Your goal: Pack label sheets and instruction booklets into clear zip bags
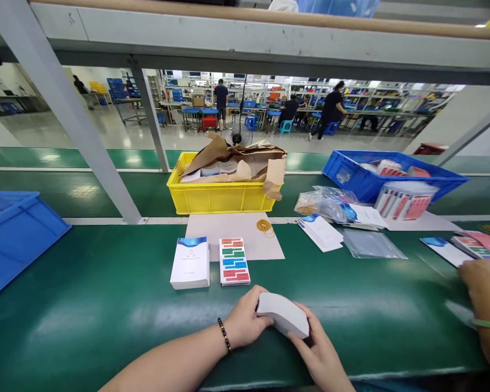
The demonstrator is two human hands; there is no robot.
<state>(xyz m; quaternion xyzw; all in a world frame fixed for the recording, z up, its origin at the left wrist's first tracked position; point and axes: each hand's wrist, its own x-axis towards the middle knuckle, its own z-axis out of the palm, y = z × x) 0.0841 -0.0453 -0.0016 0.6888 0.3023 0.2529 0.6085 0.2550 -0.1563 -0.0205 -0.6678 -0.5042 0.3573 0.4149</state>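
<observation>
Both my hands grip one white stack of cards (283,314), held edge-on just above the green table (106,305). My left hand (245,321), with a bead bracelet on its wrist, wraps the stack's left end. My right hand (316,348) closes on its right end from below. Just beyond them lie a white booklet stack with a blue top corner (190,262) and a stack of cards with red, green and blue stripes (234,261).
A grey sheet with rubber bands (265,227) lies behind the stacks, then a yellow crate of brown paper (220,196). Blue bins stand at left (16,234) and back right (367,182). A co-worker's hand (484,288) rests at right near more cards.
</observation>
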